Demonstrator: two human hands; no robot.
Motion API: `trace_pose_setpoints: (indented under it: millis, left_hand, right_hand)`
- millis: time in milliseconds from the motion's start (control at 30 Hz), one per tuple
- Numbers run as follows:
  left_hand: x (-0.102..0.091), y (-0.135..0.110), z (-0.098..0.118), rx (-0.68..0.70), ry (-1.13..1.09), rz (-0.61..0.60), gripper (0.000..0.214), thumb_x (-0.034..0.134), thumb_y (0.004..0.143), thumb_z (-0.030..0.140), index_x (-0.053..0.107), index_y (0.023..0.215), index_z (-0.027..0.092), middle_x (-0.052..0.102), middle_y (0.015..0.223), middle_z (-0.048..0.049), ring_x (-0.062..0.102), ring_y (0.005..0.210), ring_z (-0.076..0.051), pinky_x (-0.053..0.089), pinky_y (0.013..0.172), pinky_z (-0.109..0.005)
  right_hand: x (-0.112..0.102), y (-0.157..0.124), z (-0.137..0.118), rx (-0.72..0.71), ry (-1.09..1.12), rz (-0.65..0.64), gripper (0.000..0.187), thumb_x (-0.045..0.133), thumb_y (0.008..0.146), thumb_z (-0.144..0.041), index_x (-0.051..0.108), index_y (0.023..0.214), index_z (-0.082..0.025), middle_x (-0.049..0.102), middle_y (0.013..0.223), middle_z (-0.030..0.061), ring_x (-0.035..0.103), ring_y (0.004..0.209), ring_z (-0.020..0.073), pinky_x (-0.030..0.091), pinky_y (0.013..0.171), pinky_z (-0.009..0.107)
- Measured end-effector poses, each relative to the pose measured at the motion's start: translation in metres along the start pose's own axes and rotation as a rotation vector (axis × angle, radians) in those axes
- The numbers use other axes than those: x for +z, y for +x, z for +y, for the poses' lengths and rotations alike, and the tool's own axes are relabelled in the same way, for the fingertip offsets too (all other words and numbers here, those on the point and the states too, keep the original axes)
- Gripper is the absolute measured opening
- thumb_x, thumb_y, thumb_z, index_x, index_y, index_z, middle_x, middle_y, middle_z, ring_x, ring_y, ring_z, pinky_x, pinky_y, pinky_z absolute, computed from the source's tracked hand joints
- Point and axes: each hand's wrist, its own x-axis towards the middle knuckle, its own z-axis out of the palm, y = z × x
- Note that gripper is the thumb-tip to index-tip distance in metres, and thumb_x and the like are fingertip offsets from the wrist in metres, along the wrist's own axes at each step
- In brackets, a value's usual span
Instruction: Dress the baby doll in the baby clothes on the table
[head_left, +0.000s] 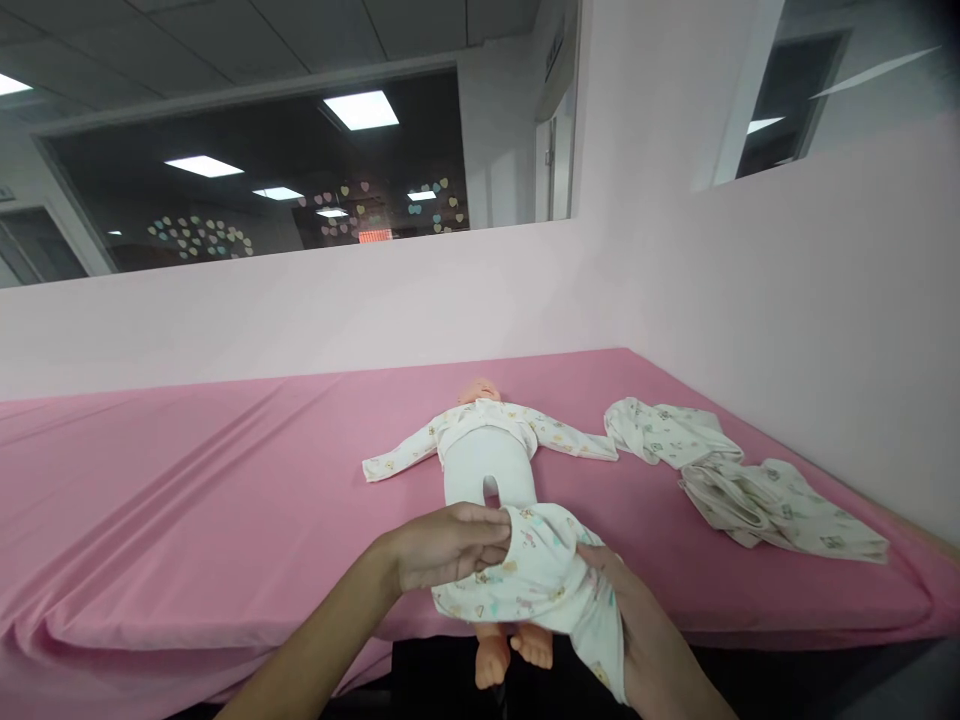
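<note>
A baby doll [490, 462] lies on its back on the pink-covered bed [300, 520], head away from me. It wears a white printed long-sleeved top [409, 455], with white cloth around its lower body. Over its legs I hold printed baby pants [536, 565], bunched up, and the doll's bare feet [493, 660] show below them at the bed's front edge. My left hand [454, 545] pinches the upper left edge of the pants between thumb and fingers. On the other side my right hand [622, 600] grips the cloth, its fingers partly hidden behind it.
To the right lie two more crumpled printed baby garments [671, 432], [787, 510] near the wall. A pale wall [300, 320] with a large window [262, 170] rises behind the bed, and another wall [825, 330] stands on the right.
</note>
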Motion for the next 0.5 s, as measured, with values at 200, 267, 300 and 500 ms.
trace_pose_setpoints:
  millis: [200,267,300,500]
  left_hand:
    - [0.019,-0.015,0.004,0.148,0.239,0.166,0.032,0.054,0.089,0.045,0.067,0.103,0.020,0.061,0.096,-0.0031,0.054,0.091,-0.015,0.042,0.087,-0.030]
    - [0.026,-0.013,0.003,0.244,0.390,0.175,0.027,0.053,0.090,0.039,0.068,0.103,0.022,0.059,0.102,-0.0036,0.053,0.097,-0.017,0.042,0.088,-0.031]
    - [0.028,-0.012,0.003,0.282,0.454,0.186,0.025,0.051,0.090,0.037,0.069,0.100,0.023,0.057,0.103,-0.0036,0.052,0.097,-0.017,0.042,0.086,-0.030]
    - [0.012,0.000,0.001,0.339,0.595,0.327,0.022,0.047,0.091,0.038,0.059,0.098,0.022,0.052,0.105,-0.0036,0.052,0.093,-0.016,0.046,0.082,-0.029]
  right_hand:
    - [0.022,-0.004,0.011,0.079,-0.037,-0.091,0.045,0.067,0.080,-0.044,0.065,0.115,-0.016,0.074,0.083,0.0092,0.069,0.075,0.0248,0.052,0.069,0.036]
    - [0.027,-0.003,0.013,0.077,-0.048,-0.045,0.042,0.070,0.077,-0.044,0.066,0.108,-0.015,0.072,0.074,0.0071,0.066,0.062,0.0211,0.049,0.056,0.030]
    - [0.028,-0.001,0.013,0.075,-0.064,-0.009,0.039,0.071,0.076,-0.044,0.066,0.101,-0.014,0.070,0.068,0.0058,0.063,0.055,0.0189,0.045,0.049,0.028]
    - [0.020,0.008,0.016,0.025,-0.060,0.084,0.031,0.073,0.072,-0.039,0.067,0.089,-0.014,0.067,0.061,0.0057,0.057,0.043,0.0198,0.039,0.038,0.028]
